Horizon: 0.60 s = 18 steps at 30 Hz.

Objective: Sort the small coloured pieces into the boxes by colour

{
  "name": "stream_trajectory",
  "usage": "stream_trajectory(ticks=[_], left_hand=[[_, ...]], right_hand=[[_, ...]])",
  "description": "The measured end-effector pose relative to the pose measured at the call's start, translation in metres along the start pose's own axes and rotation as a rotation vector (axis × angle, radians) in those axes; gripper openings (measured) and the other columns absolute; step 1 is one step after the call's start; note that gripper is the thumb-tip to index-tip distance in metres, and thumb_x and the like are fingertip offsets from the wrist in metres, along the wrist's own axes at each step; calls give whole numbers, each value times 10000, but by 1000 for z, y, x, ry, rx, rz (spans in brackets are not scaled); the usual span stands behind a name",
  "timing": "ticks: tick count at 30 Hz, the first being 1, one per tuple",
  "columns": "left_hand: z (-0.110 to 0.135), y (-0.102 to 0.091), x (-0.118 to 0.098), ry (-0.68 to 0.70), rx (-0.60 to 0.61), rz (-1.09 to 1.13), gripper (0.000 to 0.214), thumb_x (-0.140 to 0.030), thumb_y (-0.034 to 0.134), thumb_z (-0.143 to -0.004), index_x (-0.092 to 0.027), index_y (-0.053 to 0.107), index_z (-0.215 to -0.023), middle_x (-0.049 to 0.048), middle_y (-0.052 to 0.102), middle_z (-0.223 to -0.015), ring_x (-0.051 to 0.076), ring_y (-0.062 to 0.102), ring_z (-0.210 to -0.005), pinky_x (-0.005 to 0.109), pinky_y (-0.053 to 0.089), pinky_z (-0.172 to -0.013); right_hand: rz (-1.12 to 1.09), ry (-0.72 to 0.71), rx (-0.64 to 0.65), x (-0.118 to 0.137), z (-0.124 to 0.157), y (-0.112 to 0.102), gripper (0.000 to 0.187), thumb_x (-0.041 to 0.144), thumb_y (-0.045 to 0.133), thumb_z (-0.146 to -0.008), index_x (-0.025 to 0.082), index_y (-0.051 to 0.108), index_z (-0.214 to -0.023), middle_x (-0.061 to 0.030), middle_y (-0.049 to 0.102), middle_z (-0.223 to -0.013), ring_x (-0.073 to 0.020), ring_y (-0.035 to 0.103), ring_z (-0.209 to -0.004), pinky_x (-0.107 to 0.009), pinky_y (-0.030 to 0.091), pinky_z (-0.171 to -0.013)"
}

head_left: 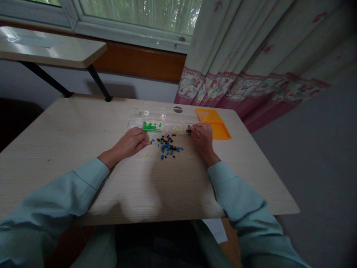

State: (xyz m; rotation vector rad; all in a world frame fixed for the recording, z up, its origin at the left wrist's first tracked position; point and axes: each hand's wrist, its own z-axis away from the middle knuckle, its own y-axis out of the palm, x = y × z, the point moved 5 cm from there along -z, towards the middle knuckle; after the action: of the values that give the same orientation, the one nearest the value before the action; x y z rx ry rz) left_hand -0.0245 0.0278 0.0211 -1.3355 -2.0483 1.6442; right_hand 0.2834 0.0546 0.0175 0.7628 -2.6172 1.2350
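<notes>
A small heap of blue and dark brown bits lies on the pale wooden table. Behind it stands a clear compartment box holding green bits, pale bits and a few dark ones. My left hand rests knuckles-up left of the heap, its fingers curled together at the tips near the green compartment. My right hand sits right of the heap, fingers pinched at the box's dark-bit compartment; what they hold is too small to see.
An orange tray lies at the far right of the table. A second table stands behind under the window, its black legs reaching this table's far edge. A flowered curtain hangs at the right. A stray yellow bit lies near my left hand.
</notes>
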Motion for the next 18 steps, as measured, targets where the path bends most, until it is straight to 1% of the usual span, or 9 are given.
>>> stream_trajectory(ticks=[2,4,6,7,10,12,15,18], left_hand=[[-1,-5,1,-48,-64,83,261,-383,486,-950,-176,610,-850,80,600,-881,215,537,-899,348,422,-848],[-2,-11,4,-130,-169,196,276,-405,498,-940,-178,594,-816,62,585,-849,196,538,-855,328,432,-809],[-3,-13,6,-224,-257,313,315,-449,503,-933,-180,579,-787,42,564,-811,179,534,-804,309,434,-759],[-3,-12,6,-267,-277,369,335,-473,503,-930,-181,575,-783,33,553,-791,171,528,-777,300,431,-731],[-5,-1,1,-356,-242,522,377,-524,502,-922,-177,561,-789,8,526,-732,149,500,-698,280,413,-668],[-7,7,-6,-372,-239,599,398,-543,521,-908,-175,544,-757,5,526,-721,141,494,-682,275,408,-653],[-8,17,-18,-387,-277,712,387,-555,550,-887,-187,550,-767,9,548,-723,145,491,-670,272,408,-612],[-8,25,-30,-407,-232,833,355,-532,564,-883,-188,556,-793,3,563,-720,138,503,-659,265,415,-595]], right_hand=[[1,-15,0,3,-1,-2,265,350,509,-939,226,727,-855,-65,693,-935,-229,566,-947,-418,416,-884],[8,-54,6,11,-1,-3,254,348,511,-942,230,724,-872,-59,695,-936,-226,570,-946,-416,419,-884],[5,-125,5,25,0,-5,233,346,522,-943,239,722,-887,-49,696,-931,-217,578,-945,-411,422,-896],[-3,-173,2,34,1,-5,216,343,533,-942,246,721,-902,-42,696,-933,-212,582,-954,-409,422,-913],[-38,-329,-10,65,9,-3,168,331,576,-928,282,715,-1009,-26,696,-971,-202,581,-1017,-417,393,-1003],[-67,-411,-3,87,16,-1,188,344,608,-914,309,698,-1075,-12,701,-988,-196,576,-1037,-419,372,-1046],[-101,-456,22,115,24,1,238,371,624,-909,326,671,-1138,3,712,-979,-184,582,-1021,-413,352,-1092],[-123,-461,9,130,29,0,282,393,621,-911,312,649,-1180,3,718,-944,-176,596,-981,-398,369,-1090]])
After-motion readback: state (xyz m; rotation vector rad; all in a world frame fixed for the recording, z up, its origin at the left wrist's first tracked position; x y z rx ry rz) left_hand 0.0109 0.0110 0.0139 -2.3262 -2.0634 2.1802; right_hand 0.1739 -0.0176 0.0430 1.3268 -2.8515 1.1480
